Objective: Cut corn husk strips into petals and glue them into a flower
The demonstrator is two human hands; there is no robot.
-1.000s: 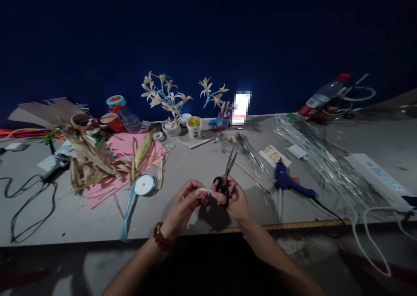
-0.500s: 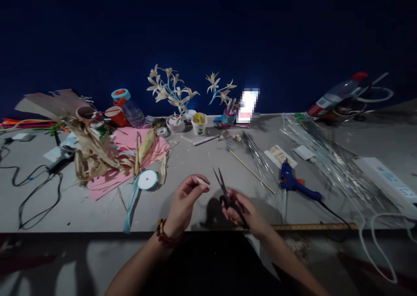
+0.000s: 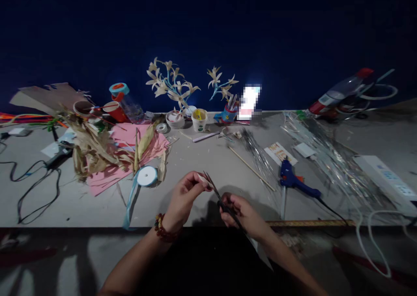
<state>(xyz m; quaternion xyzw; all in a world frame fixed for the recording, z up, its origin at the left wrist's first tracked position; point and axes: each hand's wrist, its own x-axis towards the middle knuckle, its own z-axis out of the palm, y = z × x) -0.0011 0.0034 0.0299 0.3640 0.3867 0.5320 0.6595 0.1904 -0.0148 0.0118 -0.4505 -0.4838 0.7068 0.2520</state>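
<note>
Between the thumb and fingers of my left hand (image 3: 187, 196) is a small pale piece of corn husk (image 3: 202, 179), mostly covered by the fingers. My right hand (image 3: 239, 213) is wrapped round the handles of dark scissors (image 3: 215, 192). Their blades point up and left, slightly parted, and meet the husk piece at my left fingertips. Left of my hands stands a roll of light blue ribbon (image 3: 147, 176), its tail hanging to the table edge. Behind it, dried corn husks (image 3: 94, 150) lie heaped on pink paper (image 3: 125, 133).
Pale husk flowers on blue stems (image 3: 174, 85) stand at the back by a white cup (image 3: 199, 121). To the right lie a thin stick (image 3: 252, 169), wires (image 3: 256, 146), a blue glue gun (image 3: 295, 179) with its cord, and a power strip (image 3: 386, 178). A bottle (image 3: 340, 91) leans behind.
The scissors have swung left, and their blades have come from apart to the husk piece in my left hand. My left hand has stayed nearly in place.
</note>
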